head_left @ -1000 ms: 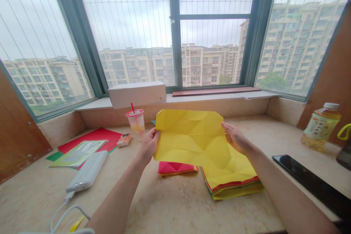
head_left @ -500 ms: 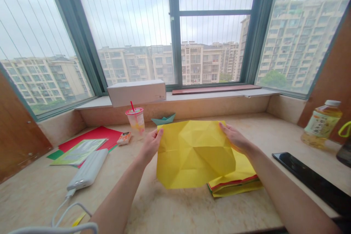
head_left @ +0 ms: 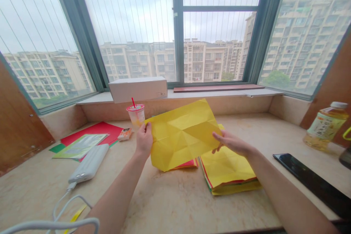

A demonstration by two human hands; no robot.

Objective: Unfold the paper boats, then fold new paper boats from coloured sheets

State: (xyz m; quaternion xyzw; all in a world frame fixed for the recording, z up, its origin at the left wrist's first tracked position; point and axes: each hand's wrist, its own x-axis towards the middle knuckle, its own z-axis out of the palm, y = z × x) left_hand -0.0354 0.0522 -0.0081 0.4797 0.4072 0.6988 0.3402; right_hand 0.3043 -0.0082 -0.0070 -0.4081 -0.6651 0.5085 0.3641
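Note:
A creased yellow sheet of paper (head_left: 182, 135) is held up above the table, tilted so its upper right corner points upward. My left hand (head_left: 144, 139) pinches its left edge, thumb in front. At the lower right edge my right hand (head_left: 231, 142) has its thumb over the paper, with some fingertips showing below. Beneath my right forearm lies a stack of folded yellow, red and green paper (head_left: 230, 172). Part of a red paper pile (head_left: 188, 164) peeks out under the held sheet, which hides most of it.
At left are a red sheet (head_left: 93, 131), a pale green packet (head_left: 80, 146), a white power bank (head_left: 89, 164) with cable, a small orange-white packet (head_left: 125, 134) and a drink cup (head_left: 136, 115). A phone (head_left: 309, 182) and bottle (head_left: 326, 126) stand right; a white box (head_left: 138, 89) sits behind.
The yellow sheet has tilted and risen, uncovering the red pile below. My right hand has shifted from its top right corner down along the right edge. The folded boat behind is now mostly covered.

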